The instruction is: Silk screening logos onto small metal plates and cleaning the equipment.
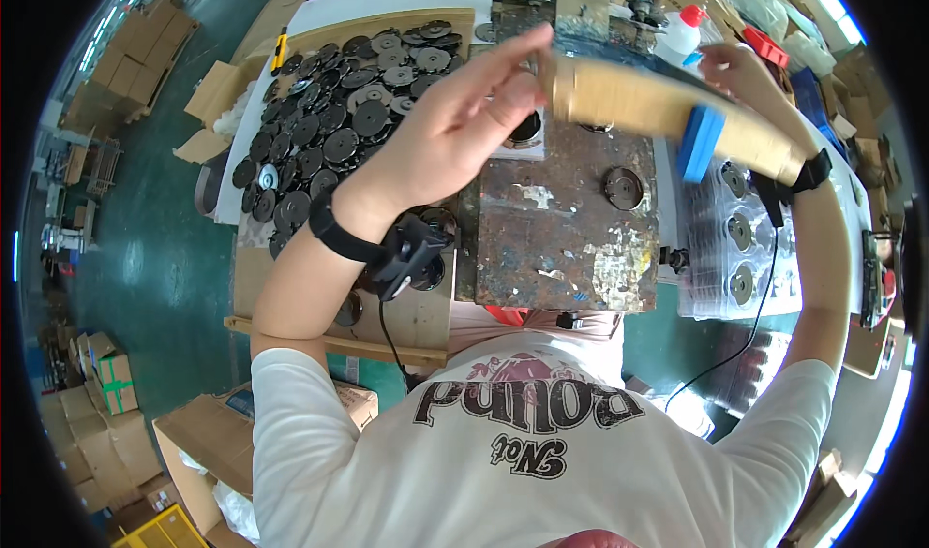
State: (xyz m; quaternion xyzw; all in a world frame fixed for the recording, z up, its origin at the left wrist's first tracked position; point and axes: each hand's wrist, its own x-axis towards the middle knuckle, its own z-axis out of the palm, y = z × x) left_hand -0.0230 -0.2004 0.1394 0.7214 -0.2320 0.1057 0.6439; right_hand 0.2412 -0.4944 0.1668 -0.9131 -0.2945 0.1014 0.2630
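Observation:
My left hand (450, 127) is raised over the bench, its thumb and fingers closed at the near-left end of a long tan strip (639, 103), cardboard or wood. Motion blurs the strip, which reaches across to my right wrist. Behind its far side is my right hand (743, 72), fingers bent and partly hidden, so I cannot tell what they hold. A blue block (701, 144) shows against the strip's lower edge. Below lies a stained metal work plate (561, 229) bearing a dark round part (623, 188). Another dark round part (525, 130) sits under my left fingers.
Many dark metal discs (334, 147) are heaped on a board at the left, with a yellow cutter (280, 53) beyond. At the right is a clear plastic tray (711, 258) with round parts. A machine (581, 6) and a red-capped white bottle (682, 33) stand at the back.

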